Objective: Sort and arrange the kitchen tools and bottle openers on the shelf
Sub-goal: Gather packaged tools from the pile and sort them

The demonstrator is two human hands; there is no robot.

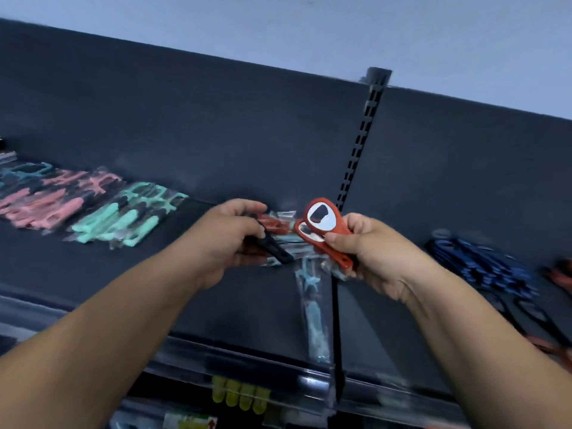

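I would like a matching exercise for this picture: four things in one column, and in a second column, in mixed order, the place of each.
Things:
1. red bottle openers
2. black tool
3. mint-green tools
4. blue tools

Places:
A. on the shelf, right of both hands
B. in the left hand
C. on the shelf, left of both hands
D. in the right hand

Pairs: 1-D, 2-B, 3-C, 4-A

Bare forearms, bare left grip, right grip
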